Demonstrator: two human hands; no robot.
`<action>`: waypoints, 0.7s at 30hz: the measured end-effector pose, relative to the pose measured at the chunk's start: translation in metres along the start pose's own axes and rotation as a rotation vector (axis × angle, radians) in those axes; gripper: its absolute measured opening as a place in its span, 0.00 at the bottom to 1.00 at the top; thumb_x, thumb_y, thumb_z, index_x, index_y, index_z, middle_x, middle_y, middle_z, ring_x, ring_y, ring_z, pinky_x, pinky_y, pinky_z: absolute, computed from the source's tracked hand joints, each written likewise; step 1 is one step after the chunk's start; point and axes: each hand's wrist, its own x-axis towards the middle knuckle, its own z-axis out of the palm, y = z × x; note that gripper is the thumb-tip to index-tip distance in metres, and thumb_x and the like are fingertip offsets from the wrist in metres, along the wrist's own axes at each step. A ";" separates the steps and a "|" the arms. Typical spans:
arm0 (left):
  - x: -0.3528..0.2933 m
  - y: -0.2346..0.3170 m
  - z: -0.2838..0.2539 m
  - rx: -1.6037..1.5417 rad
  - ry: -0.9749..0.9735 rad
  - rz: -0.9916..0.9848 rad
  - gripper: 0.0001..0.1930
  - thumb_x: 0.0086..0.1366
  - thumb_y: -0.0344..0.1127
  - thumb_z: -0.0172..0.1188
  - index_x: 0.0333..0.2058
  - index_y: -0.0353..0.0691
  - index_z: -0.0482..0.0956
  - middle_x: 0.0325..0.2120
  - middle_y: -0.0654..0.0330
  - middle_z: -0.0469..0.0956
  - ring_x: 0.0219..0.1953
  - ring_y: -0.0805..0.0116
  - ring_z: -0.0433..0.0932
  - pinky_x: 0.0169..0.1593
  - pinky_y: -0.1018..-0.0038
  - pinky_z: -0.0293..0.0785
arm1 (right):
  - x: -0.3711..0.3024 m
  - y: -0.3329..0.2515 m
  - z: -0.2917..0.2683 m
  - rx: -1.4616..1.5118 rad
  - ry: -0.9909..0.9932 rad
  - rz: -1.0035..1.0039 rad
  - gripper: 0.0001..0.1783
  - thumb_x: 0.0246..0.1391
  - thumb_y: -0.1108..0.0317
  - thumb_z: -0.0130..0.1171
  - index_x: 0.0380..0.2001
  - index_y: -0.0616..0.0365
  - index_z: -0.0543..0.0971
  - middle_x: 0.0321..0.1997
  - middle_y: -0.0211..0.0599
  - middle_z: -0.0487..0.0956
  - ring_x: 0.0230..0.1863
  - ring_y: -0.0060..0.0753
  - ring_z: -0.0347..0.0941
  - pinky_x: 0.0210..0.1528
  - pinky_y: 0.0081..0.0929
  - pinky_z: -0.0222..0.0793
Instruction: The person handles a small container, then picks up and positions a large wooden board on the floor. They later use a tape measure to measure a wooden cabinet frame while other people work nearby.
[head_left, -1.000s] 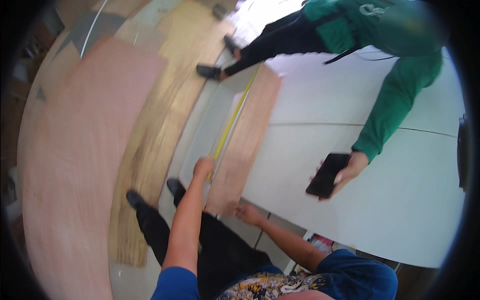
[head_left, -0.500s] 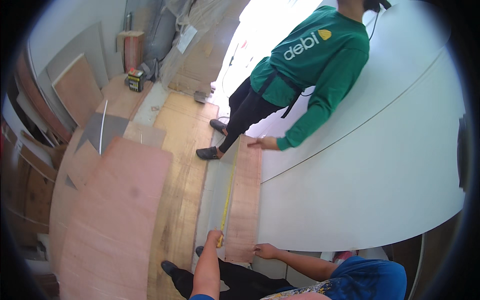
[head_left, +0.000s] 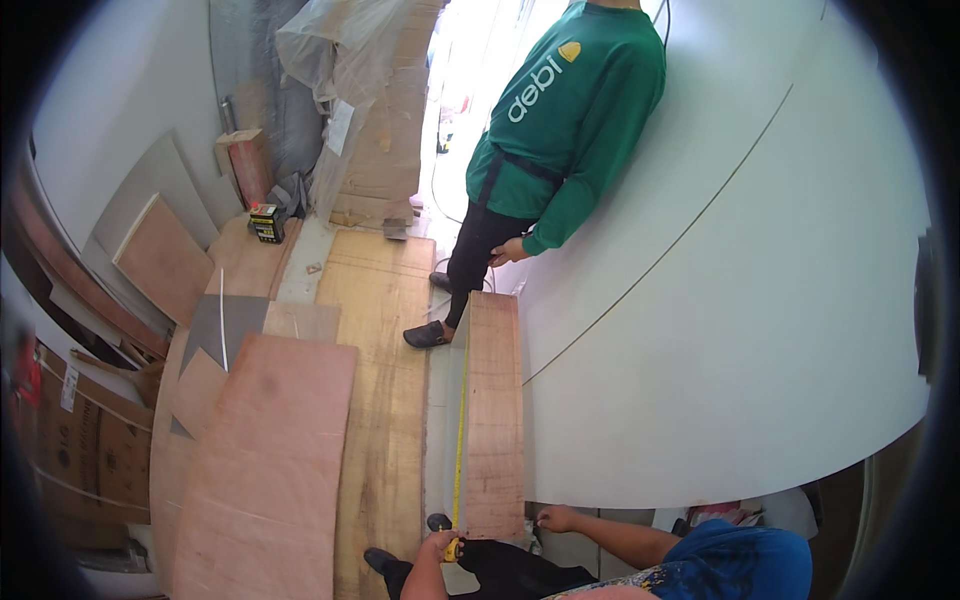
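My left hand [head_left: 440,545] is closed around a yellow tape measure [head_left: 454,550] at the near end of a long narrow plywood board [head_left: 495,420]. Its yellow blade [head_left: 461,440] stretches away along the board's left edge. Just right of the board's near corner is my right hand [head_left: 557,518], fingers curled in, apart from the board, with nothing visible in them. Beyond the far end stands a person in a green top [head_left: 560,120], whose lowered hand [head_left: 510,250] is beside the thigh, off the board.
A large white panel [head_left: 700,350] fills the right side. On the left lie a wide plywood sheet [head_left: 270,450] and a longer yellowish board [head_left: 385,400]. A black-and-yellow box [head_left: 266,223], wrapped cardboard [head_left: 380,130] and leaning panels [head_left: 165,255] stand farther back.
The person in green has taken their hand off the board's far end and straightened up. My right hand has come off the near corner. My left hand still holds the tape measure.
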 end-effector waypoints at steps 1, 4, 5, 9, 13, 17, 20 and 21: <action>-0.001 0.000 0.002 -0.010 0.000 0.003 0.09 0.70 0.40 0.56 0.37 0.42 0.80 0.25 0.58 0.80 0.25 0.58 0.80 0.29 0.57 0.80 | 0.001 0.009 0.003 0.012 -0.001 0.010 0.22 0.57 0.50 0.58 0.47 0.54 0.82 0.48 0.47 0.82 0.51 0.48 0.77 0.55 0.41 0.71; -0.012 0.002 0.013 0.021 0.010 -0.035 0.07 0.69 0.38 0.56 0.39 0.42 0.79 0.27 0.58 0.81 0.26 0.58 0.80 0.33 0.55 0.80 | 0.003 0.031 0.015 0.038 0.000 0.022 0.22 0.56 0.50 0.58 0.46 0.54 0.82 0.46 0.47 0.82 0.50 0.49 0.78 0.54 0.42 0.71; -0.018 0.004 0.014 0.038 0.027 -0.054 0.07 0.69 0.37 0.56 0.39 0.43 0.78 0.28 0.58 0.81 0.27 0.58 0.80 0.34 0.54 0.80 | 0.009 0.035 0.021 0.047 -0.004 0.011 0.22 0.56 0.50 0.58 0.46 0.53 0.82 0.46 0.47 0.82 0.50 0.49 0.78 0.53 0.43 0.71; -0.021 -0.003 0.015 0.049 0.025 -0.104 0.10 0.70 0.42 0.56 0.42 0.44 0.79 0.29 0.57 0.82 0.30 0.54 0.82 0.34 0.53 0.79 | 0.024 0.033 0.027 0.034 0.048 -0.042 0.22 0.56 0.51 0.57 0.46 0.54 0.82 0.45 0.46 0.83 0.48 0.50 0.78 0.52 0.44 0.72; -0.027 -0.019 0.007 0.035 0.011 -0.151 0.12 0.72 0.45 0.52 0.45 0.46 0.77 0.30 0.56 0.81 0.32 0.52 0.82 0.35 0.52 0.79 | 0.028 0.010 0.017 0.095 0.078 -0.092 0.22 0.54 0.52 0.57 0.44 0.56 0.83 0.46 0.48 0.82 0.49 0.51 0.78 0.53 0.44 0.72; -0.044 -0.026 0.025 0.045 -0.079 -0.179 0.13 0.73 0.46 0.51 0.46 0.48 0.76 0.32 0.55 0.81 0.34 0.51 0.82 0.38 0.52 0.80 | 0.034 0.037 0.041 0.250 0.117 -0.049 0.23 0.54 0.51 0.58 0.44 0.57 0.83 0.45 0.48 0.83 0.47 0.49 0.79 0.51 0.42 0.73; -0.066 -0.025 0.031 0.016 -0.014 -0.217 0.12 0.74 0.46 0.49 0.46 0.48 0.76 0.33 0.57 0.81 0.36 0.52 0.82 0.40 0.52 0.79 | 0.014 0.020 0.034 0.368 0.093 -0.047 0.19 0.55 0.54 0.58 0.41 0.55 0.83 0.31 0.44 0.83 0.31 0.37 0.81 0.38 0.35 0.76; -0.068 -0.023 0.037 0.034 -0.001 -0.226 0.12 0.74 0.46 0.49 0.46 0.49 0.76 0.33 0.57 0.81 0.36 0.52 0.82 0.40 0.52 0.78 | 0.009 0.022 0.037 0.404 0.093 -0.006 0.18 0.55 0.54 0.59 0.41 0.56 0.83 0.30 0.42 0.83 0.29 0.35 0.80 0.36 0.34 0.75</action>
